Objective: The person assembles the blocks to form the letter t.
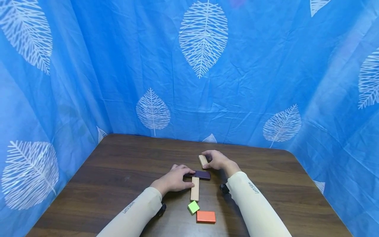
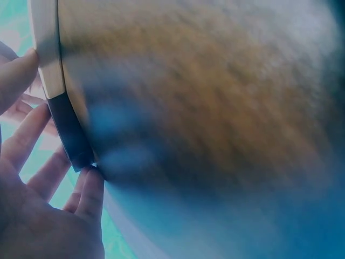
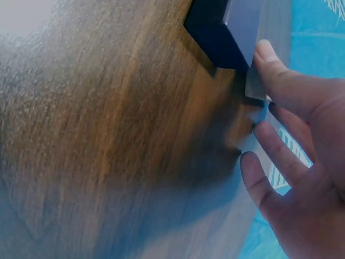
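A dark purple rectangular block (image 1: pixel 203 175) lies crosswise on the table, at the far end of a long pale wooden block (image 1: pixel 194 192). My left hand (image 1: pixel 174 179) spans both: its fingertips touch the dark block's left part and its thumb touches the wooden block's side. In the left wrist view, the fingers reach along the dark block (image 2: pixel 73 132) while the thumb meets the pale block (image 2: pixel 48 48). Beyond the dark block, my right hand (image 1: pixel 219 161) pinches a small wooden block (image 1: pixel 202 160), set at a slant, between thumb and fingers.
A green square block (image 1: pixel 193 207) sits in front of the long wooden block. To its right lies an orange-red rectangular block (image 1: pixel 206 217). The brown wooden table (image 1: pixel 118 177) is bordered by a blue leaf-patterned curtain (image 1: pixel 189 98) at the back and sides.
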The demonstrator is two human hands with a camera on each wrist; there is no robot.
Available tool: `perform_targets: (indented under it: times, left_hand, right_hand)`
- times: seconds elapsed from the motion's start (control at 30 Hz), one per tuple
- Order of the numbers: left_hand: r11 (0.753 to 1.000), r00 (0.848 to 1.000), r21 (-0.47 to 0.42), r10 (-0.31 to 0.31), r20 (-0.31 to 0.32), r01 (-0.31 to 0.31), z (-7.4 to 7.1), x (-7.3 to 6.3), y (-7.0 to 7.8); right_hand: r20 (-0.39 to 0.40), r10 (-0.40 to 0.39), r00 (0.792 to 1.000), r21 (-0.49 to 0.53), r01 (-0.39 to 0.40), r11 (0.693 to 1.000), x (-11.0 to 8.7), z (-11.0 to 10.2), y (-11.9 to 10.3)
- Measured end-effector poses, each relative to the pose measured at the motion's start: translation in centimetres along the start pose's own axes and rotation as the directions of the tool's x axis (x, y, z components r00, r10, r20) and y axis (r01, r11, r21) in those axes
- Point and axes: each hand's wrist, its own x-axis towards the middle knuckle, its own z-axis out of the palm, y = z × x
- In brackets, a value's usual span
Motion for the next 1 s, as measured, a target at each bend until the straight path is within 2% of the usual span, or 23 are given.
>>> perform_targets:
  times: [0.13,0.4,1.0]
  left_hand:
    - [1.000,1.000,-0.003,-0.003,-0.004,0.003,-0.1,0.0,0.1]
    - [1.000,1.000,-0.003,0.001,-0.002,-0.001,-0.2,0.0,0.1]
    - [1.000,1.000,0.004,0.009,-0.003,-0.009,0.1,-0.1,0.1]
  right_hand:
    - [-0.032,-0.023,0.999,0.018,0.024,1.000,0.1,0.1,0.1]
    - [-0.079,0.000,0.997,0.044,0.003,0.999,0.0,0.7,-0.1]
    - [-0.034,0.035,0.999,0.095,-0.032,0.995,-0.6,1.3,-0.6]
